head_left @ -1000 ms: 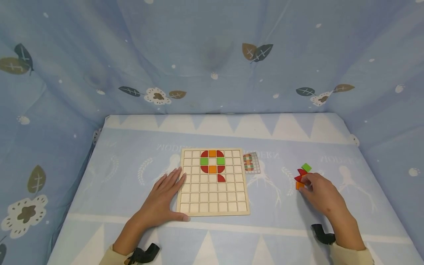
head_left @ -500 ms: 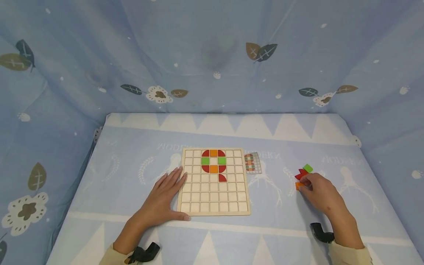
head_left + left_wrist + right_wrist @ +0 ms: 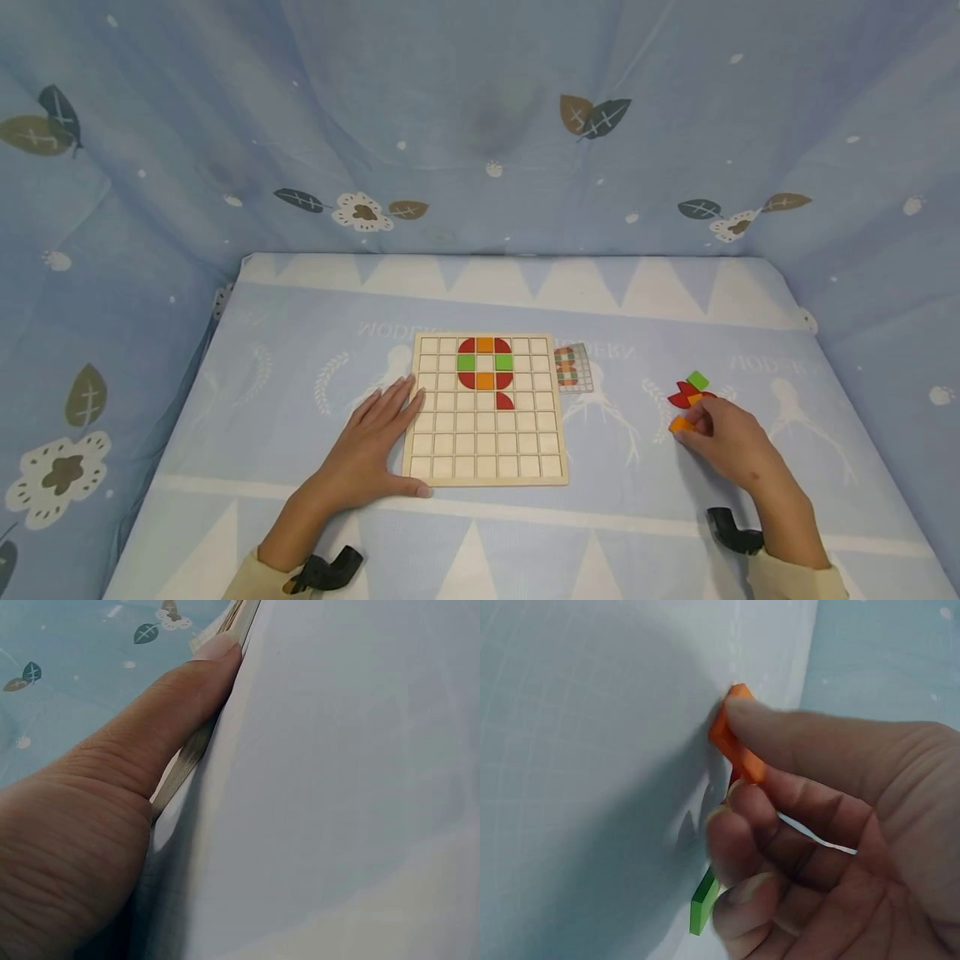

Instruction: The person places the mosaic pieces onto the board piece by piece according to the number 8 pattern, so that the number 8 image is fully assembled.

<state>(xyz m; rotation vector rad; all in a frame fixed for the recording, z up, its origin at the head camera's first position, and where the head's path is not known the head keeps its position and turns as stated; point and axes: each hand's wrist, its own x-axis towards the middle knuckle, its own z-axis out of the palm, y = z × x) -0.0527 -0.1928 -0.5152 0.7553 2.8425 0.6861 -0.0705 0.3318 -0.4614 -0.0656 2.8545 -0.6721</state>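
Note:
My left hand (image 3: 372, 454) lies spread along the left side of a square wooden grid board (image 3: 485, 483), fingertips on its edge. In the left wrist view the thumb (image 3: 161, 720) runs along the board's near edge. Red quarter-round, orange and green square tiles form a ring on the board, with one red quarter-round tile (image 3: 505, 402) below it. On the right, my right hand (image 3: 731, 442) holds an orange square tile (image 3: 739, 746) between thumb and curled fingers, close over the table. Red tiles (image 3: 681, 395) and a green tile (image 3: 697, 380) lie beyond its fingertips, partly hidden.
A small pattern card (image 3: 574, 367) with a printed grid lies against the board's right side. Patterned cloth covers the table (image 3: 615, 492), and blue fabric walls (image 3: 480, 150) rise behind and at both sides. Black camera mounts (image 3: 733, 533) sit at the wrists.
The orange tile under my right thumb has shifted slightly towards me, away from the red tiles, and another bit of orange shows by the index finger. My left hand stays on the board.

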